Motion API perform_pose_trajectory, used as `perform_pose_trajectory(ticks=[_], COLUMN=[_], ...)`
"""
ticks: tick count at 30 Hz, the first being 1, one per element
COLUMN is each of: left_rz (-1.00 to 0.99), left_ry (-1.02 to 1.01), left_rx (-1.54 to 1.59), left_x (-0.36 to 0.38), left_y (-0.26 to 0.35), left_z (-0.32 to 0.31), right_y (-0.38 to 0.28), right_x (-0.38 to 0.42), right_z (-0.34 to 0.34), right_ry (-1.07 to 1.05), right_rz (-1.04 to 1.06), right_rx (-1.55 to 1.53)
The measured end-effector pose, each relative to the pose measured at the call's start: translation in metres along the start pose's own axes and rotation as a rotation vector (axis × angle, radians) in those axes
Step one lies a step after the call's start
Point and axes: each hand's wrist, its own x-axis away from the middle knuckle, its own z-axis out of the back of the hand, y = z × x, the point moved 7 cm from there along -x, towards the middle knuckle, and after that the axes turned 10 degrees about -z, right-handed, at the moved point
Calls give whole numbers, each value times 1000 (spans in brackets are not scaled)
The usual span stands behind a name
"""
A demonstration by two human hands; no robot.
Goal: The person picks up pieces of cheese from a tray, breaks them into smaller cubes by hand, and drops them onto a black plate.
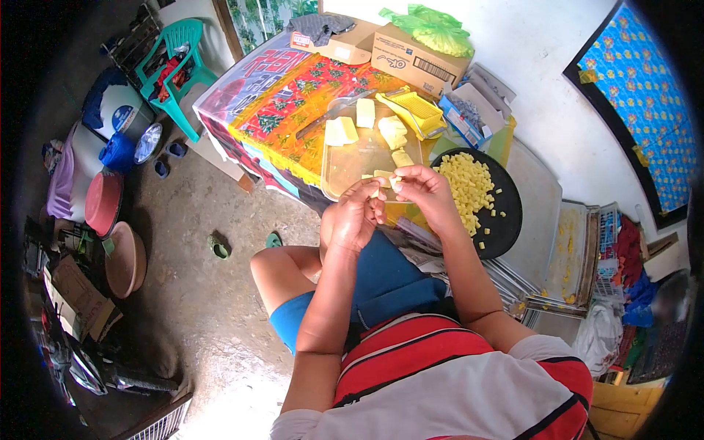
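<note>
Both hands are raised over the near edge of a translucent cutting board (341, 165). My left hand (356, 216) is closed in a pinch, with a bit of pale yellow food showing at its fingertips. My right hand (427, 192) pinches a small pale yellow piece (396, 180) between thumb and finger, close beside the left fingers. On the board lie larger pale yellow blocks (341, 131) and a few cut pieces (401, 158), partly hidden by the hands. To the right, a round black tray (506, 227) holds a heap of small yellow cubes (466, 187).
A yellow slicer (414, 110) rests at the board's far right, and a long knife (323, 121) at its far left. Behind stand a cardboard box (411, 59) with a green plastic bag (429, 29) and a blue-white box (466, 117). Metal trays (565, 249) are at right.
</note>
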Motion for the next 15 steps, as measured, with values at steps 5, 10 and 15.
perform_pose_trajectory(ticks=[5,10,15], left_rz=[30,4,-65], left_ry=[11,-24,9], left_rx=[6,-73,-67], left_x=[4,7,5], left_y=[-4,-3,0], left_z=[-8,-12,-3], right_y=[-12,-17,-12], right_x=[6,9,7], right_z=[-6,-12,-10], right_ry=[-6,-30,-29], right_rz=[76,87,13], right_rx=[26,40,50])
